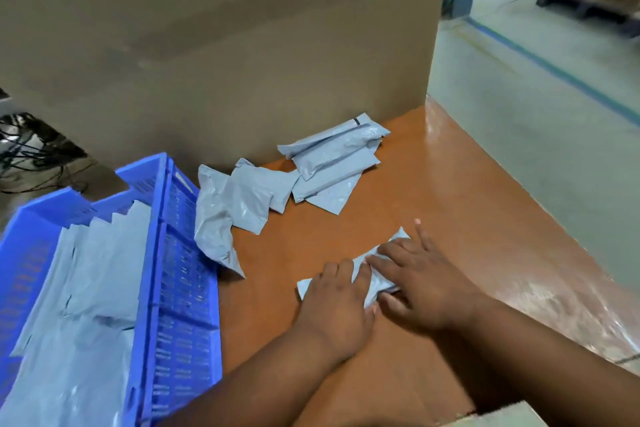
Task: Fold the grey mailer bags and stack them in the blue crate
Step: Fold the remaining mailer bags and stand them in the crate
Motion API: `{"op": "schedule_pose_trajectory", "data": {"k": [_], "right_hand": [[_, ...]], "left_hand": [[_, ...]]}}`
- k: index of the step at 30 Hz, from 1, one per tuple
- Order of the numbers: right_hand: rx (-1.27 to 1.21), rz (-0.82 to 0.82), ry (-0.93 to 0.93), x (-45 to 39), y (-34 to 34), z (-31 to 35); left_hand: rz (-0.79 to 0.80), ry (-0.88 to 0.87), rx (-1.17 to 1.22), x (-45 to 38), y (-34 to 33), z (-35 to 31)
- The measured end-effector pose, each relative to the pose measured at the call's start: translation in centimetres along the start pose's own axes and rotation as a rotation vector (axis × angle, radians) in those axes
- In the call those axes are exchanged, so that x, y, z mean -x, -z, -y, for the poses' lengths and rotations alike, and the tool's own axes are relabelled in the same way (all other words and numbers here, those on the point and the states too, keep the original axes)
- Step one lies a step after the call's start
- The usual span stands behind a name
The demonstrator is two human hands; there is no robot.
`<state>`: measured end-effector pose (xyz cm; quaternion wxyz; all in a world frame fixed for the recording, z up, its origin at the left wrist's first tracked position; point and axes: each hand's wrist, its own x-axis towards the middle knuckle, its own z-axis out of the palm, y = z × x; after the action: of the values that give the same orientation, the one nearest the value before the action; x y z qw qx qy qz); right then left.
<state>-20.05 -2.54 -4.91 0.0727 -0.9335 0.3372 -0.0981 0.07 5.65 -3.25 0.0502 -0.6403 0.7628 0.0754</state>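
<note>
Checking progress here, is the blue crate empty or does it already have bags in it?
Not empty: the blue crate already holds overlapping grey mailer bags across its inside.

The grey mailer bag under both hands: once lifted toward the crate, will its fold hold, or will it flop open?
The mailer bag is thin, creased film, so it probably weighs little and sags. The left hand and right hand are pressing it flat, which suggests the fold may spring open. Its glossy surface could slide on the shiny table.
</note>
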Motion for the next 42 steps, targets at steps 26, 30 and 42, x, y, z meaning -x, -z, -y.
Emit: {"op": "schedule_pose_trajectory", "data": {"k": [26, 30, 42], "right_hand": [[0.031, 0.098, -0.37, 5.3, -1.3, -2.9], [0.046, 0.102, -0.344, 5.4, -1.8, -3.0], [0.013, 0.219, -0.254, 4.8, -0.2, -3.5]], "left_hand": [[-0.11, 0.277, 0.056, -1.9, -2.6, -11.9], [-0.125, 0.292, 0.021, -1.7, -3.8, -12.3], [-0.073, 0.318, 0.089, -1.0, -2.9, -12.7]]}}
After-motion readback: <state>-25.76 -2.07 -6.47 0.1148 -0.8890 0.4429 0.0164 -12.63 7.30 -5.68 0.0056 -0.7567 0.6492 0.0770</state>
